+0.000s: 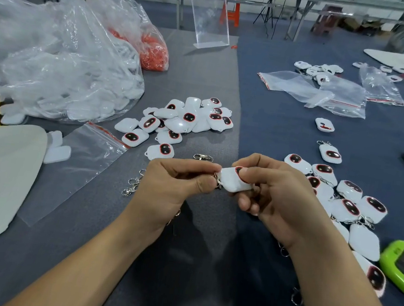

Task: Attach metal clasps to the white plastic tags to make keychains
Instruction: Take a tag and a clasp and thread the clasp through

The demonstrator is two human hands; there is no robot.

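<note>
**Two hands, one fiddly ring**

Between thumb and forefinger the left hand (174,182) pinches a metal clasp (216,178). The right hand (274,200) curls round a white tag (230,181), which sits between both sets of fingertips with the clasp touching its corner. Whether the ring has passed the tag's loop is hidden.

The pinch looks slight, so the clasp could slip and drop among the loose clasps (132,185) left of the left knuckles. Forcing it might snap the loop.

No writing is legible. The tag shows only a dark, red-rimmed oval, and the green device (403,266) beyond the right wrist is blurred.
</note>
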